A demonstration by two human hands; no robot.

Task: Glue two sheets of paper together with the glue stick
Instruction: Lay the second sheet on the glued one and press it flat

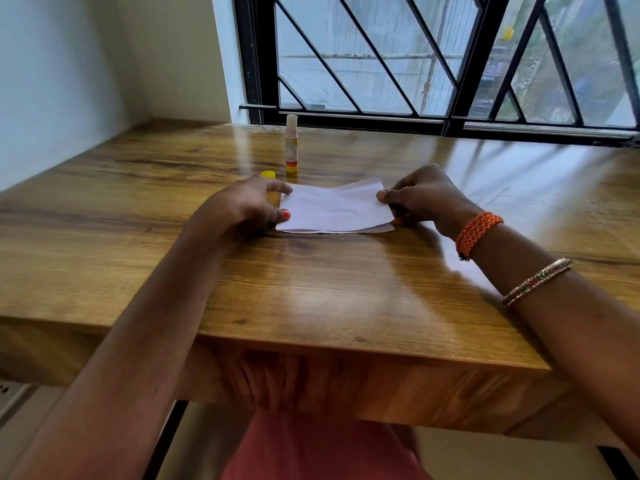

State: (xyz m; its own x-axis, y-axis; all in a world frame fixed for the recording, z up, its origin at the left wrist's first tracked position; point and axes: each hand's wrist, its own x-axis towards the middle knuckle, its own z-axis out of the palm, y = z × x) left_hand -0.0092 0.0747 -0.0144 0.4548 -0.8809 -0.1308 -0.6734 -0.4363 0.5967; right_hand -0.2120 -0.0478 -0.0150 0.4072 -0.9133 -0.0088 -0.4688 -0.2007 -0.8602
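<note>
Two sheets of paper (334, 209) lie stacked mid-table (311, 289), long axis left to right, the top sheet slightly askew, with bare wood all round. The left hand (247, 206) pinches the left edge, the right hand (424, 197) the right. Behind stands the uncapped glue stick (291, 147), its yellow cap (268, 174) beside it.

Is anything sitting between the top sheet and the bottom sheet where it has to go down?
Nothing visible. The top sheet lies directly over the bottom sheet, both hands holding its ends.
</note>
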